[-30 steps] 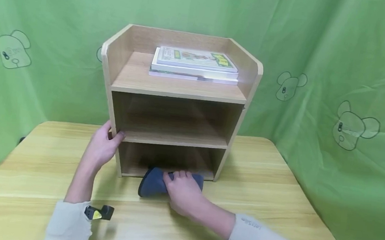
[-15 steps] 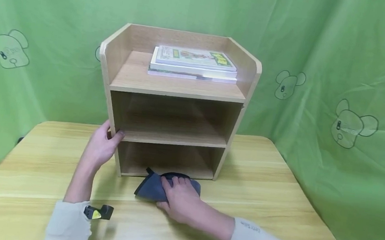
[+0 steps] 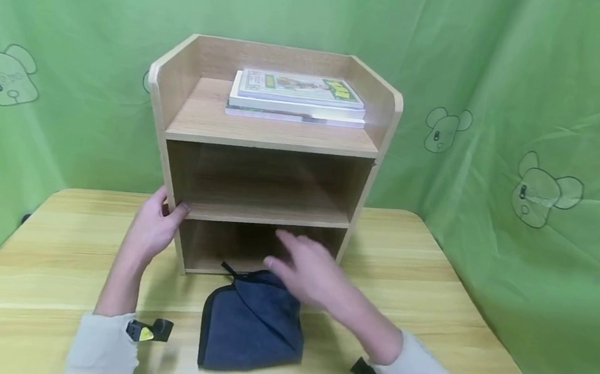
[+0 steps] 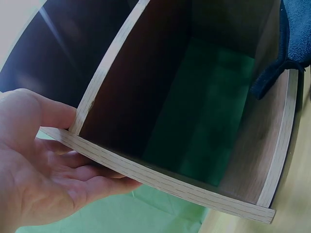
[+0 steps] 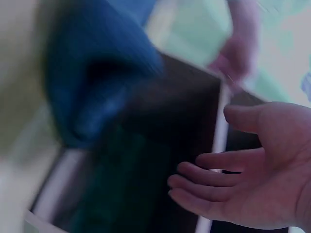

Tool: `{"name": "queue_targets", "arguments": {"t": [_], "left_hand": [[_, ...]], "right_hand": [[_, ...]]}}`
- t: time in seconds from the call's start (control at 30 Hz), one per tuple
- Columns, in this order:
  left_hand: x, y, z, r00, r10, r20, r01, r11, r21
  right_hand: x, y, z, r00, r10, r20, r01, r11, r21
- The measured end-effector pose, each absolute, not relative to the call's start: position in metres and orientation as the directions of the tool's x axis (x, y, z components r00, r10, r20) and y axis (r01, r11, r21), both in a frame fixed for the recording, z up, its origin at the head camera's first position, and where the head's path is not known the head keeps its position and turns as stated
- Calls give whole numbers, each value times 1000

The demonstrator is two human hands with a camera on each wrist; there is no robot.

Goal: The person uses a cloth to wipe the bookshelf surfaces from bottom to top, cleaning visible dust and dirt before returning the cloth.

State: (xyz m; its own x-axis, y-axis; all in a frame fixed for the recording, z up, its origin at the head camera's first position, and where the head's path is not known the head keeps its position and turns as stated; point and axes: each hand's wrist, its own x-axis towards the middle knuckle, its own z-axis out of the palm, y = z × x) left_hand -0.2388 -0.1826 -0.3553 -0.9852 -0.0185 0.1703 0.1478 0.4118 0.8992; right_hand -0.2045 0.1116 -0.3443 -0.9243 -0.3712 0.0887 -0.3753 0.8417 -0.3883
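A small wooden shelf point(image 3: 269, 215) stands on the table. My left hand point(image 3: 155, 225) grips its left side panel, the thumb at the front edge by the middle board and the fingers behind the panel, as the left wrist view shows. A dark blue cloth point(image 3: 253, 330) with black edging and a small loop lies folded on the table, its far end at the bottom board's front edge. Above that far end is my right hand point(image 3: 312, 272), fingers extended and nothing in its grasp. In the right wrist view the cloth point(image 5: 97, 73) is blurred, apart from the fingers.
Several books point(image 3: 298, 97) lie stacked on the shelf's top level. The wooden table point(image 3: 418, 324) extends to both sides. A green curtain point(image 3: 508, 112) with printed mouse faces hangs behind and to the right.
My right hand has let go of the cloth and risen toward the lower compartment. The cloth has come nearer and spread flatter on the table. My left hand keeps its hold on the shelf.
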Motion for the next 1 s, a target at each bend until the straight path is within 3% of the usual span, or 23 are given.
{"name": "queue_targets", "arguments": {"t": [0.2, 0.47, 0.57, 0.7, 1.0], "left_hand": [[-239, -183, -356, -983, -22, 181, 154, 432, 888], [-239, -182, -356, -980, -22, 195, 166, 436, 884], [-239, -182, -356, -980, -22, 200, 171, 435, 884], [-239, -182, -357, -979, -23, 200, 171, 427, 888], [-239, -182, -357, -980, -28, 198, 168, 423, 890]], "right_hand": [[-214, 143, -313, -918, -209, 337, -370, 755, -542], [-225, 177, -304, -833, 198, 517, -341, 553, -760], [-231, 183, -310, -816, 277, 508, -333, 494, -803], [-239, 188, -319, -859, 284, 427, -290, 417, -861], [-256, 190, -339, -969, 116, 218, -160, 376, -913]]}}
